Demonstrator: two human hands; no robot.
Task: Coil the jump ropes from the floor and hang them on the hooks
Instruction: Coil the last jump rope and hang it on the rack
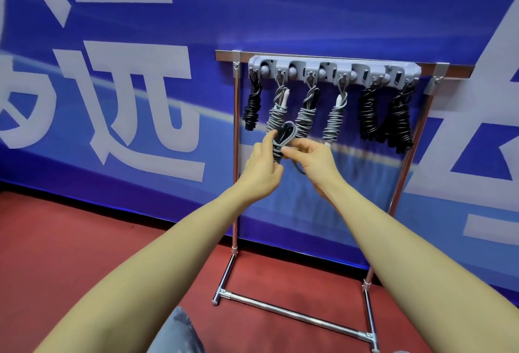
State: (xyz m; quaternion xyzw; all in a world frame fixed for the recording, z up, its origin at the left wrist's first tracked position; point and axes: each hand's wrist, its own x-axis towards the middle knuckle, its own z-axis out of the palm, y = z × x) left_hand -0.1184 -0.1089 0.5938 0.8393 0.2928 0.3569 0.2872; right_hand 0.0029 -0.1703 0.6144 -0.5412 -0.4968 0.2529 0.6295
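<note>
A person's two bare hands work a coiled grey jump rope with a dark handle (283, 139) in front of a chrome tube stand (236, 156) set on red flooring (70, 240) against a blue banner wall with large pale characters (140, 100). The left hand (262, 167) has its fingers curled round the lower part of the bundle, thumb raised along its left side, while the right hand (311, 156) pinches a strand of the same rope between thumb and fingertips at the bundle's middle; a loose grey loop hangs just below the two hands. The rope is held in the air, just below and in front of the hanging bundles, near the second and third from the left. Above, a grey plastic hook rail (334, 70) fixed to the stand's top bar carries six wound ropes: a black coil at the far left (252, 108), three grey coils in the middle (304, 117), two of them with white handles, and two black coils at the right (393, 119). Whether the held rope touches the grey bundle behind it cannot be told from this angle. A grey fabric edge (179, 330) shows at the bottom of the view.
</note>
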